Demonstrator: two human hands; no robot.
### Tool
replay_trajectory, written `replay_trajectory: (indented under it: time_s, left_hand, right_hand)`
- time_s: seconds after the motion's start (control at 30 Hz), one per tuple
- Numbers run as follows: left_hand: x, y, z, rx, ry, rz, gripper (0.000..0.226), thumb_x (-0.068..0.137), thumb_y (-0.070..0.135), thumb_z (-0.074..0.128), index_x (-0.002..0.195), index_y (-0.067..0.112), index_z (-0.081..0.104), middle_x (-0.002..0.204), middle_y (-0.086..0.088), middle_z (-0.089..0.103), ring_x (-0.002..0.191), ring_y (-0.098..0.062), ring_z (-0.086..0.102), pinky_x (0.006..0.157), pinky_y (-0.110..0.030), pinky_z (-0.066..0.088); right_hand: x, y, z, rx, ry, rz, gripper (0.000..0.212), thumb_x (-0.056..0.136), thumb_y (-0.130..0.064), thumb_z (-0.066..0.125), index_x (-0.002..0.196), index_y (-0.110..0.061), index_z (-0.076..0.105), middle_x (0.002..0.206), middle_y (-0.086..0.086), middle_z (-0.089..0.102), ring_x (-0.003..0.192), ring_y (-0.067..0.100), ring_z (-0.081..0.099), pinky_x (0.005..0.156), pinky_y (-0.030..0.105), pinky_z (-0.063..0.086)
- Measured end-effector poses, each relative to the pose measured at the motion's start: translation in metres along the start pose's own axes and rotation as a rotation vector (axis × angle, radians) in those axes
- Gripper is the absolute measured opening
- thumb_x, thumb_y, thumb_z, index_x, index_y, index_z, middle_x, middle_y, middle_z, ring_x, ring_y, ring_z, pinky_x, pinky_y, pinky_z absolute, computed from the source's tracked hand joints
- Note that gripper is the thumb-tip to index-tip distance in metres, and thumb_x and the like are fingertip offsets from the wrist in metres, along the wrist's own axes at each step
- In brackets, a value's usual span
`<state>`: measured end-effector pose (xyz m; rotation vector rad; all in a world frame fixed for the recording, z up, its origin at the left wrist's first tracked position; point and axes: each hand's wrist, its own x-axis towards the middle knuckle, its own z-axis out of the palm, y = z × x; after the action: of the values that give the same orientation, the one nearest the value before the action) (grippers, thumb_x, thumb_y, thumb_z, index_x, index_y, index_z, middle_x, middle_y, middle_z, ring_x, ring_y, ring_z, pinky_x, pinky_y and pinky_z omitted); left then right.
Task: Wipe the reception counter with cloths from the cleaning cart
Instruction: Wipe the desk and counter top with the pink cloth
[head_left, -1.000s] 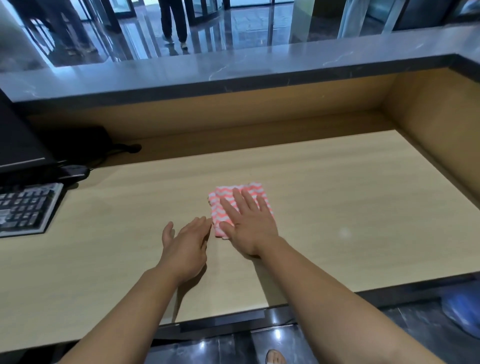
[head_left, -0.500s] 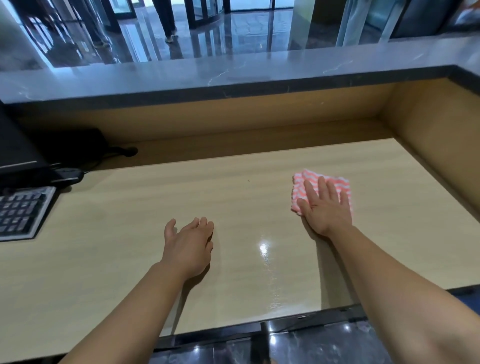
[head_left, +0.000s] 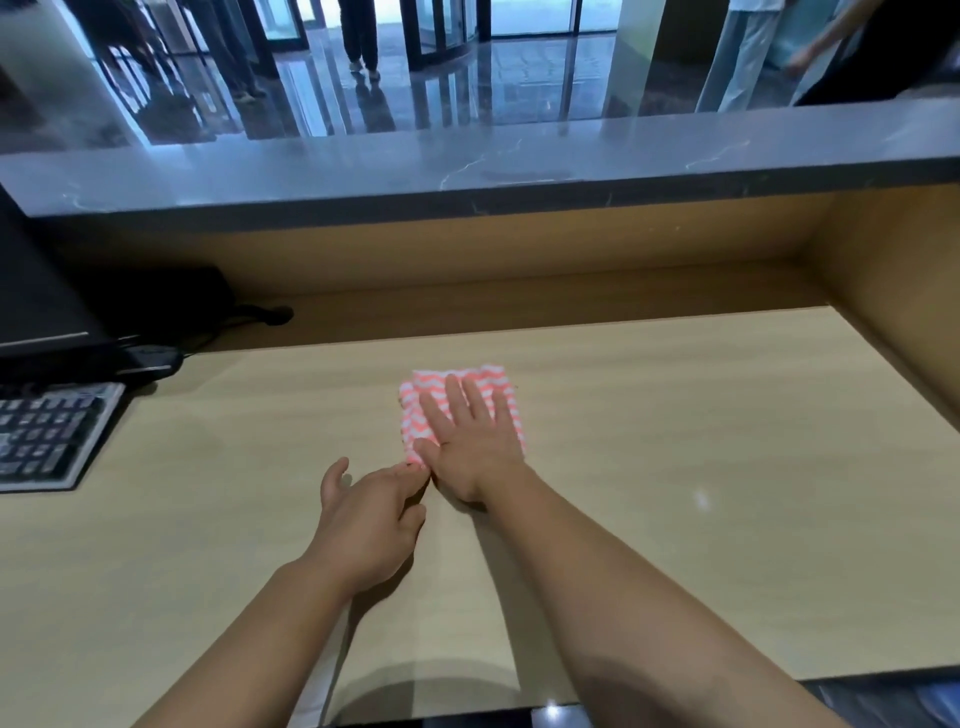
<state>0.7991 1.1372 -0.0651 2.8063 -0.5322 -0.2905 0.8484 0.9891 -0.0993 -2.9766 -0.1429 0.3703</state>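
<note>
Your left hand rests near the front edge of the counter, fingers loosely bent and holding nothing; its fingertips reach the near left corner of the cloth, though you cannot tell whether they touch it. Just beyond, your right hand lies flat on the pink-and-white zigzag cloth, fingers straight and spread, pressing it down at mid-counter. At the left edge lies a keyboard, with a dark monitor behind it. A grey stone ledge runs along the back edge.
</note>
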Motion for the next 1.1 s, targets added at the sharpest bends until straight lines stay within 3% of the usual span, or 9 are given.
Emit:
replay_trajectory:
  time_s: [0.07, 0.13, 0.27, 0.53, 0.77, 0.9, 1.03, 1.1]
  left_hand:
    - [0.005, 0.002, -0.002, 0.022, 0.022, -0.012, 0.026, 0.096, 0.028, 0.045, 0.120, 0.030, 0.054, 0.120, 0.016, 0.058, 0.136, -0.004, 0.035, 0.112, -0.040, -0.008]
    - [0.015, 0.005, -0.002, 0.053, 0.011, -0.014, 0.028, 0.096, 0.035, 0.048, 0.123, 0.029, 0.053, 0.129, 0.018, 0.054, 0.141, -0.005, 0.026, 0.113, -0.043, -0.009]
    - [0.039, 0.013, -0.005, 0.074, -0.004, -0.033, 0.053, 0.094, 0.046, 0.051, 0.143, 0.030, 0.040, 0.154, 0.011, 0.031, 0.145, -0.007, 0.016, 0.115, -0.045, -0.010]
    - [0.077, 0.005, -0.018, 0.078, -0.069, -0.125, 0.089, 0.083, 0.060, 0.059, 0.152, 0.020, 0.020, 0.161, 0.003, 0.014, 0.148, -0.010, 0.009, 0.118, -0.039, -0.005]
    - [0.088, -0.007, -0.019, 0.075, -0.136, -0.148, 0.100, 0.079, 0.065, 0.061, 0.154, 0.020, 0.012, 0.162, 0.003, 0.005, 0.149, -0.010, 0.006, 0.119, -0.036, 0.000]
    - [0.093, -0.011, -0.017, 0.101, -0.146, -0.134, 0.099, 0.079, 0.066, 0.060, 0.153, 0.020, 0.015, 0.162, 0.002, 0.006, 0.149, -0.010, 0.006, 0.119, -0.036, 0.002]
    - [0.093, -0.013, -0.014, 0.075, -0.102, -0.092, 0.068, 0.076, 0.065, 0.064, 0.130, 0.031, 0.040, 0.156, 0.004, 0.025, 0.147, -0.012, 0.015, 0.117, -0.039, 0.007]
    - [0.092, -0.012, -0.015, 0.051, -0.098, -0.088, 0.065, 0.075, 0.064, 0.066, 0.128, 0.034, 0.043, 0.155, 0.005, 0.028, 0.147, -0.011, 0.014, 0.116, -0.039, 0.007]
  right_hand:
    - [0.002, 0.018, -0.001, 0.004, 0.010, -0.049, 0.061, 0.101, -0.055, 0.014, 0.154, -0.036, -0.009, 0.161, -0.001, -0.021, 0.147, 0.018, -0.023, 0.118, 0.045, -0.016]
    - [0.003, 0.043, -0.005, 0.007, 0.019, -0.031, 0.061, 0.101, -0.056, 0.014, 0.154, -0.037, -0.008, 0.161, -0.002, -0.020, 0.147, 0.017, -0.022, 0.117, 0.043, -0.015]
    - [0.000, 0.110, -0.016, 0.035, 0.043, 0.138, 0.062, 0.100, -0.058, 0.017, 0.154, -0.038, -0.006, 0.162, -0.003, -0.017, 0.149, 0.017, -0.018, 0.120, 0.046, -0.008]
    - [-0.020, 0.206, -0.030, 0.040, 0.068, 0.383, 0.060, 0.101, -0.055, 0.012, 0.154, -0.036, -0.008, 0.163, 0.001, -0.015, 0.149, 0.020, -0.015, 0.120, 0.046, -0.005]
    - [0.006, 0.153, -0.030, 0.083, 0.077, 0.492, 0.061, 0.102, -0.050, 0.011, 0.154, -0.028, -0.012, 0.160, 0.008, -0.022, 0.147, 0.027, -0.022, 0.117, 0.051, -0.013]
    - [0.037, 0.082, -0.021, 0.056, 0.094, 0.312, 0.062, 0.102, -0.049, 0.011, 0.154, -0.028, -0.013, 0.160, 0.009, -0.023, 0.147, 0.029, -0.023, 0.115, 0.054, -0.016]
    - [0.054, 0.019, -0.010, 0.003, 0.063, 0.088, 0.062, 0.101, -0.053, 0.008, 0.153, -0.030, -0.017, 0.159, 0.006, -0.026, 0.144, 0.027, -0.029, 0.114, 0.055, -0.017]
    - [0.057, 0.012, -0.009, -0.019, 0.044, 0.026, 0.062, 0.101, -0.055, 0.008, 0.153, -0.031, -0.016, 0.159, 0.005, -0.026, 0.144, 0.026, -0.029, 0.115, 0.054, -0.016]
